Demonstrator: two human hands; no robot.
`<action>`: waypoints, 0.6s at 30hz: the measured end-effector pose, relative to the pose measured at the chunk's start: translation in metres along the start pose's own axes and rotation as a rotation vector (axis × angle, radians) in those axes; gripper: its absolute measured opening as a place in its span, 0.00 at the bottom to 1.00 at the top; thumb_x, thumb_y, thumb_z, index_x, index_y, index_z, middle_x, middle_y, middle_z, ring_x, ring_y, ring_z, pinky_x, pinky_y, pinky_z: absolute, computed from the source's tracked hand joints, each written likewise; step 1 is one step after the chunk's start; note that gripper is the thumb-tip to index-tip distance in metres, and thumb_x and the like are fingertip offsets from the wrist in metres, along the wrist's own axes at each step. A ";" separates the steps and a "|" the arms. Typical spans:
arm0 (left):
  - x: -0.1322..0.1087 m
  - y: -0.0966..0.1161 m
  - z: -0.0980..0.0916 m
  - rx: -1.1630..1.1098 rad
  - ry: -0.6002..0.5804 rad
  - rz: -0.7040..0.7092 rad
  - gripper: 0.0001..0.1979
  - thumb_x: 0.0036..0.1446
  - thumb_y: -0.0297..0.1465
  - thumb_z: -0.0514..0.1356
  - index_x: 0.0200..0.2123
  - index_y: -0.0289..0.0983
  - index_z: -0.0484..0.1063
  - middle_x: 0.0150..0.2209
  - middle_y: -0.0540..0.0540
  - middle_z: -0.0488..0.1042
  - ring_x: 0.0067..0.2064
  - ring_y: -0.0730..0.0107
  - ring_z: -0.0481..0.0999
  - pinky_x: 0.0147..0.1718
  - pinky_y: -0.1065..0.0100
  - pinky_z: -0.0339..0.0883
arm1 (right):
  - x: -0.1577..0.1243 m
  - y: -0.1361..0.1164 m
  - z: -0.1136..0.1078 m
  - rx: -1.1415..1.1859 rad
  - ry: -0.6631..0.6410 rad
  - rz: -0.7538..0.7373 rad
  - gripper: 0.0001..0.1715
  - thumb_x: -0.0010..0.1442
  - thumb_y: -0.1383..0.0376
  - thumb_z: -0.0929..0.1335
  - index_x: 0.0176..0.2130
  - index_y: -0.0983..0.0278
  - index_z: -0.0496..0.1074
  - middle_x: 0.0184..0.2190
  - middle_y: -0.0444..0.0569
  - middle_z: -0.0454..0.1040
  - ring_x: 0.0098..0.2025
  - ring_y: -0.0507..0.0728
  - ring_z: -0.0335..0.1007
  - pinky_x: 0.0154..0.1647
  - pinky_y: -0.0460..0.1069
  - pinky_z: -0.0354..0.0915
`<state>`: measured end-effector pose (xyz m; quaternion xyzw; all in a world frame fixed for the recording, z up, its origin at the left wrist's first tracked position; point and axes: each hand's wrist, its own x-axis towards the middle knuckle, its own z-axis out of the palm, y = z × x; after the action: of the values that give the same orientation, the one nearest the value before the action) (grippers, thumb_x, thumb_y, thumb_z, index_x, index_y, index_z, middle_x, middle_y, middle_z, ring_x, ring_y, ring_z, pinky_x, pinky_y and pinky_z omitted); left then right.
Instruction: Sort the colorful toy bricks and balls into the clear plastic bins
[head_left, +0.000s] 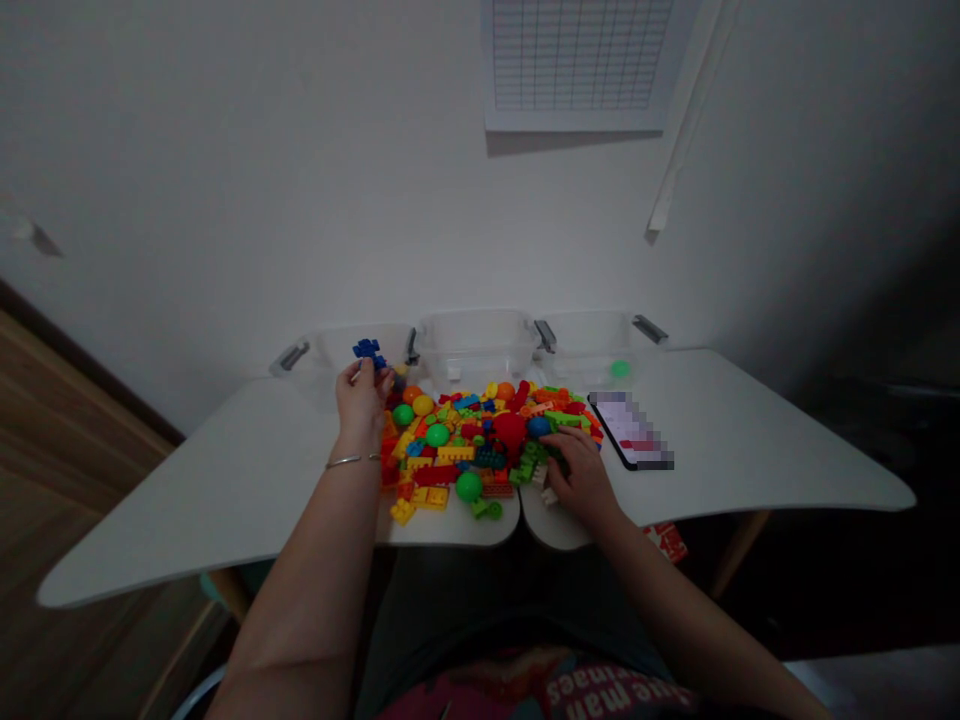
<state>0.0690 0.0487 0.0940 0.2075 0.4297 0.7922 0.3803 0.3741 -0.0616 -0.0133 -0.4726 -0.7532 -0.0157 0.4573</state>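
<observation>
My left hand [361,397] is raised at the left edge of a pile of coloured plastic bricks and balls [472,445], its fingers closed on a dark blue brick piece [368,351] held in front of the left clear bin [322,352]. A thin bangle circles that wrist. My right hand [579,470] rests palm down on the right side of the pile, fingers curled among green bricks; whether anything is in its grasp is hidden.
Three clear plastic bins stand in a row at the back of the white table [225,480]: left, middle [474,345] and right [592,345], the right one holding a green ball [619,369]. A phone [631,432] lies right of the pile.
</observation>
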 end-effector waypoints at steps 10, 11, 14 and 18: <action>-0.003 0.001 -0.001 0.021 -0.094 -0.005 0.10 0.54 0.20 0.58 0.40 0.35 0.69 0.38 0.48 0.74 0.32 0.82 0.75 0.36 0.79 0.71 | 0.000 -0.001 -0.001 -0.002 -0.007 -0.005 0.18 0.57 0.71 0.63 0.47 0.64 0.72 0.44 0.53 0.76 0.54 0.64 0.65 0.56 0.62 0.64; -0.004 0.001 -0.001 0.047 -0.096 0.001 0.11 0.53 0.20 0.58 0.41 0.35 0.70 0.39 0.47 0.74 0.33 0.82 0.75 0.37 0.78 0.71 | 0.000 -0.001 -0.001 -0.003 -0.008 -0.003 0.18 0.57 0.71 0.63 0.47 0.64 0.72 0.44 0.54 0.76 0.54 0.64 0.65 0.56 0.62 0.63; -0.013 0.005 -0.002 0.209 -0.125 0.080 0.15 0.51 0.22 0.59 0.44 0.35 0.72 0.44 0.45 0.75 0.36 0.79 0.76 0.38 0.76 0.71 | 0.000 -0.001 -0.001 -0.006 -0.011 0.001 0.18 0.57 0.71 0.63 0.47 0.63 0.72 0.44 0.53 0.76 0.54 0.64 0.65 0.57 0.62 0.63; -0.026 0.011 -0.005 0.506 -0.267 0.321 0.17 0.52 0.29 0.59 0.47 0.37 0.73 0.48 0.43 0.75 0.43 0.69 0.76 0.43 0.66 0.72 | 0.000 -0.001 0.000 -0.007 -0.009 0.008 0.17 0.58 0.71 0.63 0.46 0.63 0.72 0.43 0.53 0.76 0.54 0.64 0.65 0.57 0.62 0.63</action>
<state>0.0774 0.0215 0.0999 0.4626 0.5211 0.6760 0.2398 0.3734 -0.0627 -0.0128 -0.4774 -0.7531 -0.0143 0.4525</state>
